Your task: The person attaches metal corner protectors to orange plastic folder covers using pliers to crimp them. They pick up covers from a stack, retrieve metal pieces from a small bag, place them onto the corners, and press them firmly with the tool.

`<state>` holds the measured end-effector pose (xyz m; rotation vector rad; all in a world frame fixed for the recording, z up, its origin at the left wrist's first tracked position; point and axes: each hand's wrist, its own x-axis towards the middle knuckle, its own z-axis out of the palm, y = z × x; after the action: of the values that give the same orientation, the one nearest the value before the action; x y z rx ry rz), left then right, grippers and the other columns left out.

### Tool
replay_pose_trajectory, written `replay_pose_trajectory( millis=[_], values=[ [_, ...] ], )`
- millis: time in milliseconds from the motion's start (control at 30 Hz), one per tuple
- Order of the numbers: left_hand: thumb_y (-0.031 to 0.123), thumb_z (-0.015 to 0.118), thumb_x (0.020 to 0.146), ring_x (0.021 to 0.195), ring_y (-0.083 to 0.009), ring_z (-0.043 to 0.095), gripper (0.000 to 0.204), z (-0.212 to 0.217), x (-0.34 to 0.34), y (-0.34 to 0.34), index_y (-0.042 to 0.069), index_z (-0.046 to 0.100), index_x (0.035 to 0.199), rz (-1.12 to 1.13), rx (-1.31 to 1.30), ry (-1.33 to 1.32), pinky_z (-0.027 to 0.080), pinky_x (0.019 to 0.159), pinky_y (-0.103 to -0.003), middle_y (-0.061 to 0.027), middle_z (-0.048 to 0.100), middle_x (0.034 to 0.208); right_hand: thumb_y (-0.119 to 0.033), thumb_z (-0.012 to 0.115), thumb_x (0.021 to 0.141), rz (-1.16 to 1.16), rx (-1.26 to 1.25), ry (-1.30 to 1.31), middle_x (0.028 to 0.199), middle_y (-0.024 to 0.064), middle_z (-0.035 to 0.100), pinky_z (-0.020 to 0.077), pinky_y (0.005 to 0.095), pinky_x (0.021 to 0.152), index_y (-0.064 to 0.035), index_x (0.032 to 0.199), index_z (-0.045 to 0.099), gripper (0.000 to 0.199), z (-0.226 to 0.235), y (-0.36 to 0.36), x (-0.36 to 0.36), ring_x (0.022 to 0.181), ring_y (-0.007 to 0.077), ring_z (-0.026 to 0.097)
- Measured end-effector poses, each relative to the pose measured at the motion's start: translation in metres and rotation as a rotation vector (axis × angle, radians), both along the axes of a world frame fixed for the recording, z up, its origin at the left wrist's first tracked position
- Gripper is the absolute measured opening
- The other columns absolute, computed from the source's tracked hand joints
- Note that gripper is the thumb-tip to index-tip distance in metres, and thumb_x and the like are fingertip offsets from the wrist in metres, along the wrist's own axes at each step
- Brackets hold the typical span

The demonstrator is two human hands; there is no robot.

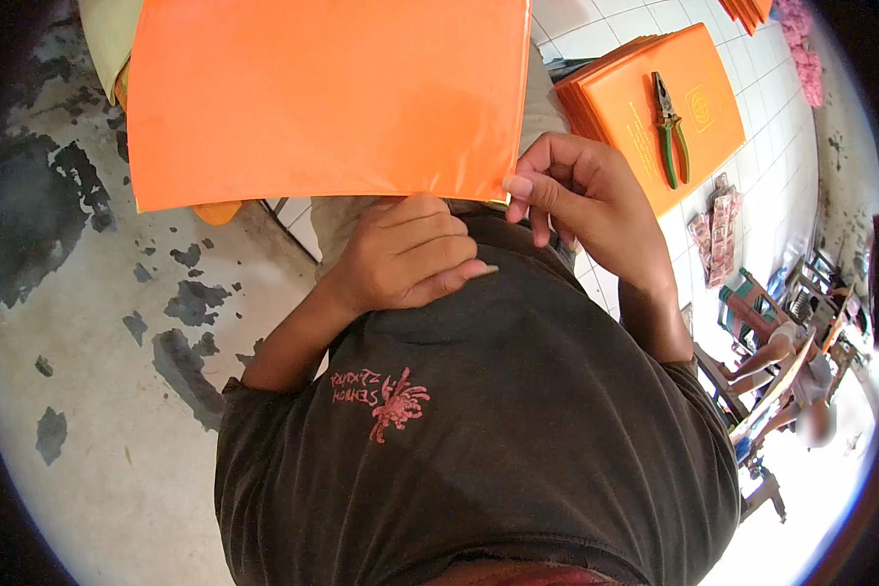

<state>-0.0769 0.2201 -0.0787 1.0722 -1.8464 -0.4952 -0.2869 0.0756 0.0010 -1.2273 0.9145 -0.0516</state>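
A large glossy orange folder [327,98] lies in front of my body, its near edge close to my dark shirt. My left hand [410,252] is closed at the middle of that edge, with its knuckles up against the folder. The fingertips are curled out of sight, so what they grip is hidden; the thumb points right. At the folder's near right corner my right hand [591,200] is closed in a pinch, thumb on the corner and the other fingers bent beside it.
To the right, a stack of orange folders [723,107] sits on white tiles [757,210], with green-handled pliers [670,132] on top. Strips of small brown packets [721,230] lie nearer. Another person [801,376] is among furniture at far right. The grey floor [98,361] at left has dark patches.
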Motion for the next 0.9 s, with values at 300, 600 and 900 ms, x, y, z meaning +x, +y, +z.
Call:
replay_pose_trajectory(
  millis=[300,600,900],
  values=[
    [0.041,0.057,0.113,0.076,-0.0115,0.062,0.041,-0.005,-0.005,0.005,0.003,0.071,0.106,-0.090,0.910,0.986,0.046,0.063,-0.028,-0.0034,0.072,0.092,-0.028,0.072,0.108,-0.017,0.054,-0.039,0.088,0.0014,0.076,0.0431,0.0184,0.054,-0.0031,0.108,0.069,0.025,-0.009,0.000,-0.003,0.067,0.0039,0.065],
    [0.036,0.059,0.114,0.071,-0.0068,0.062,0.033,0.014,-0.018,-0.017,0.006,0.070,0.110,0.115,1.038,1.020,0.046,0.060,-0.021,-0.0038,0.073,0.090,-0.029,0.072,0.109,-0.066,0.097,-0.052,0.086,0.0004,0.074,0.0420,0.0182,0.054,-0.0036,0.107,0.069,0.025,-0.014,0.004,-0.006,0.066,0.0041,0.064],
    [0.033,0.064,0.112,0.069,-0.0067,0.062,0.029,0.014,-0.020,-0.016,0.005,0.070,0.108,0.151,1.015,0.942,0.046,0.059,-0.022,-0.0023,0.071,0.085,-0.022,0.070,0.109,-0.167,0.158,-0.045,0.092,0.0043,0.075,0.0467,0.0195,0.055,0.0003,0.111,0.069,0.022,-0.006,0.024,-0.009,0.069,0.0062,0.065]
  ],
)
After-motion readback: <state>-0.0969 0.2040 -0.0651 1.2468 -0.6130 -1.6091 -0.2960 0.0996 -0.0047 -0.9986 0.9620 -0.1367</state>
